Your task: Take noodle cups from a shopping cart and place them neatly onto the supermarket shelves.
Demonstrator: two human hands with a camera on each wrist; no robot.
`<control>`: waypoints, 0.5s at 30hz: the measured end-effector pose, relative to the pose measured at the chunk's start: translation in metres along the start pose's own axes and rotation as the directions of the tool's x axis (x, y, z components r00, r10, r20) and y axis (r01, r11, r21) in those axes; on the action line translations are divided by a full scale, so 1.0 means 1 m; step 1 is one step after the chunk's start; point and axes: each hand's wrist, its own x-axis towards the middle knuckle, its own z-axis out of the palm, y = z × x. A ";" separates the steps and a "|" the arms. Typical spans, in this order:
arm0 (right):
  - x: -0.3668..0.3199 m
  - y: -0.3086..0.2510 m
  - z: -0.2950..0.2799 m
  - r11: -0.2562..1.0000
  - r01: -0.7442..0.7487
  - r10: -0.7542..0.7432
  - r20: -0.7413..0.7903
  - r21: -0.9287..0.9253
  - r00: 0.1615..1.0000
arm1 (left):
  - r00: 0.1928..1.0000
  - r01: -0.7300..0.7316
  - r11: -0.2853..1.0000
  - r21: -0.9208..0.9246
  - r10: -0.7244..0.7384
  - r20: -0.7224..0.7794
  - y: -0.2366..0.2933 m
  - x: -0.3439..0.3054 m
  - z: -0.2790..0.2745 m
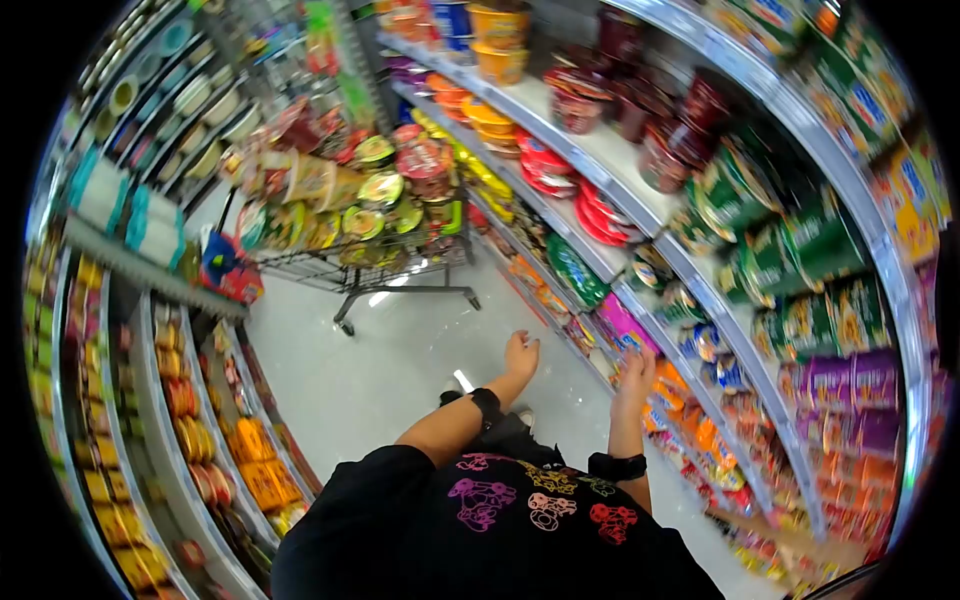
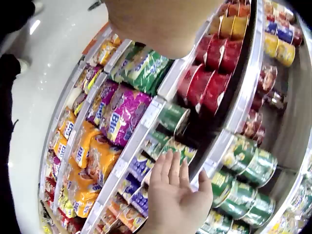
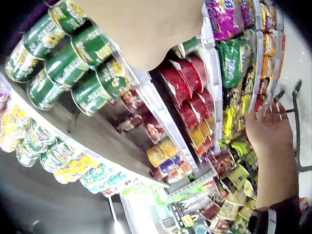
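Note:
My left hand (image 1: 522, 355) hangs over the aisle floor in the head view, holding nothing, with its fingers loosely bent. The right wrist view shows this left hand (image 3: 269, 129) overlapping the shelf edge and the cart's dark frame. Nearer the right-hand shelves, my right hand (image 1: 633, 380) is raised beside a magenta noodle packet (image 1: 625, 322). In the left wrist view the right hand (image 2: 178, 197) has its palm visible and fingers extended, with nothing in it. Green noodle cups (image 2: 174, 117) and magenta packets (image 2: 127, 114) sit on the shelves around it.
A wire shopping cart (image 1: 370, 262) stands ahead, heaped with noodle cups (image 1: 380, 188). Shelves of green tubs (image 1: 790, 250), red bowls (image 1: 545, 165) and orange packets (image 2: 90, 165) line the right side. More stocked shelves (image 1: 185, 400) run along the left. Pale shiny floor (image 1: 330, 380) lies between.

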 end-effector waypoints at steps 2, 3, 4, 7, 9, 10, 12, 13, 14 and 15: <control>-0.004 0.001 0.036 0.999 -0.011 0.014 0.093 -0.038 0.996 | 0.996 0.071 0.997 0.011 -0.070 -0.046 -0.007 0.009 -0.034; -0.006 0.003 0.055 0.998 -0.011 0.019 0.153 -0.056 0.988 | 0.995 0.079 0.997 0.015 -0.078 -0.055 -0.005 0.010 -0.056; -0.010 0.007 0.075 0.997 -0.012 0.027 0.211 -0.072 0.977 | 0.994 0.089 0.996 0.021 -0.087 -0.064 -0.007 0.011 -0.079; -0.023 0.031 0.143 0.994 0.006 0.032 0.335 -0.110 0.942 | 0.986 0.033 0.998 -0.057 -0.042 -0.160 -0.014 0.015 -0.145; -0.039 0.043 0.190 0.985 -0.001 0.073 0.417 -0.171 0.906 | 0.957 0.120 0.986 -0.119 -0.147 -0.249 -0.017 0.021 -0.197; -0.063 0.030 0.218 0.983 -0.023 0.111 0.492 -0.181 0.863 | 0.938 0.160 0.975 -0.157 -0.199 -0.283 -0.021 0.025 -0.224; -0.082 0.052 0.268 0.975 0.030 0.110 0.597 -0.219 0.795 | 0.911 0.139 0.954 -0.266 -0.229 -0.343 -0.035 0.036 -0.278; -0.104 0.047 0.298 0.971 0.057 0.109 0.642 -0.232 0.759 | 0.898 0.123 0.941 -0.315 -0.241 -0.369 -0.042 0.042 -0.304; -0.125 0.039 0.321 0.939 0.083 0.163 0.644 -0.333 0.748 | 0.886 0.092 0.944 -0.316 -0.222 -0.406 -0.047 0.049 -0.327; -0.144 0.040 0.346 0.943 0.088 0.166 0.680 -0.322 0.715 | 0.875 0.063 0.949 -0.310 -0.202 -0.440 -0.053 0.055 -0.350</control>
